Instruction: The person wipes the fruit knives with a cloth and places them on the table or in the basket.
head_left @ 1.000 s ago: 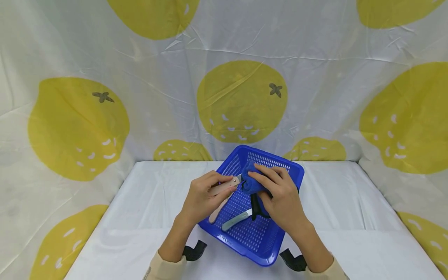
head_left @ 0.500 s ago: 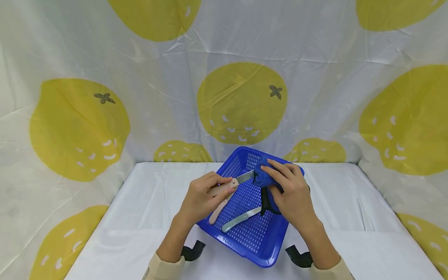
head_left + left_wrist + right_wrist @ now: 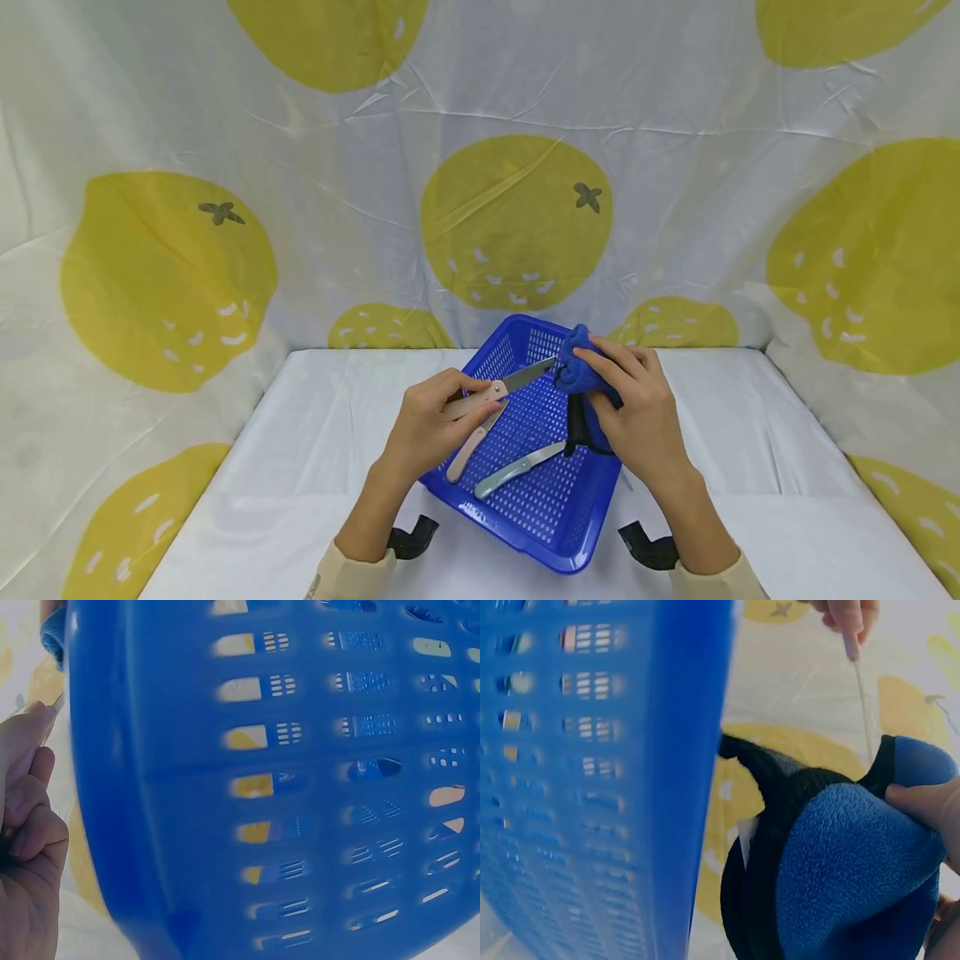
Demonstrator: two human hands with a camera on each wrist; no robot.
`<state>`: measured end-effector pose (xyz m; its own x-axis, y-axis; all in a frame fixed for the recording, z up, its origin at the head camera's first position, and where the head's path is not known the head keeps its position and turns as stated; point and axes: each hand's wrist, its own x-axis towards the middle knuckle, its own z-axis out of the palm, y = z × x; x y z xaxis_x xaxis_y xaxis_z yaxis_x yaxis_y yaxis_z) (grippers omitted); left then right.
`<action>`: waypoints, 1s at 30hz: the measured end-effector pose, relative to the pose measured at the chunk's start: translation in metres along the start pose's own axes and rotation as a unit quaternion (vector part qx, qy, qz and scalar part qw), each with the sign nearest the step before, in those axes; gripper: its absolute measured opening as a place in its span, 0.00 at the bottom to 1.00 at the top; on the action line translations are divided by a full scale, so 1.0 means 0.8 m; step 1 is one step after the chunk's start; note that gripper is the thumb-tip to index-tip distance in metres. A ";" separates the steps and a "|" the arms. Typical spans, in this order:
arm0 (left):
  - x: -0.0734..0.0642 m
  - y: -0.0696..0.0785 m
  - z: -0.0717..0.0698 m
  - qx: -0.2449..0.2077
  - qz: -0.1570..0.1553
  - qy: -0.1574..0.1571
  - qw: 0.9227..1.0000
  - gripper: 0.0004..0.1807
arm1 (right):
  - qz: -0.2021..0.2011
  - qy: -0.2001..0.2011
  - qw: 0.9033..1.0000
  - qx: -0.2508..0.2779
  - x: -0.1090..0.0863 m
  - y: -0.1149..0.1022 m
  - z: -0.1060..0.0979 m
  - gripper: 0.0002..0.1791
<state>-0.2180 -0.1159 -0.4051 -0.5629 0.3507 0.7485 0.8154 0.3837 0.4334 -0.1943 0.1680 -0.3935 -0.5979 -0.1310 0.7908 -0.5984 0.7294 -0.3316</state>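
My left hand [image 3: 432,418] pinches the pale pink handle of a knife [image 3: 528,375] above the basket, its blade pointing right. A blue cloth with black edging [image 3: 847,855] is bunched in my right hand [image 3: 637,410]. In the head view the cloth meets the blade's tip, and part of it hangs down over the basket. Inside the blue plastic basket [image 3: 501,527] lie a second pink-handled knife [image 3: 467,456] and a knife with a pale green handle [image 3: 504,481]. The cloth covers or adjoins the green knife's tip. The left wrist view mostly shows the basket's slotted wall.
The basket stands at an angle on a white-covered table [image 3: 337,467]. Behind it hangs a white curtain [image 3: 360,208] printed with yellow lemons. Black curved pieces [image 3: 413,537] sit by both wrists.
My right hand has moved right with the cloth, along the blade to its tip. More of the blade shows now. My left hand has stayed nearly still.
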 end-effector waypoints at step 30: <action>0.002 0.003 0.003 -0.035 0.022 -0.008 0.999 0.13 | -0.051 -0.065 0.996 0.028 -0.007 -0.044 0.025 0.27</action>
<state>-0.2174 -0.1129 -0.4043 -0.5283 0.3799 0.7593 0.8463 0.3079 0.4348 -0.1806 0.1300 -0.3966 -0.5951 -0.2912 0.7490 -0.6861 0.6695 -0.2848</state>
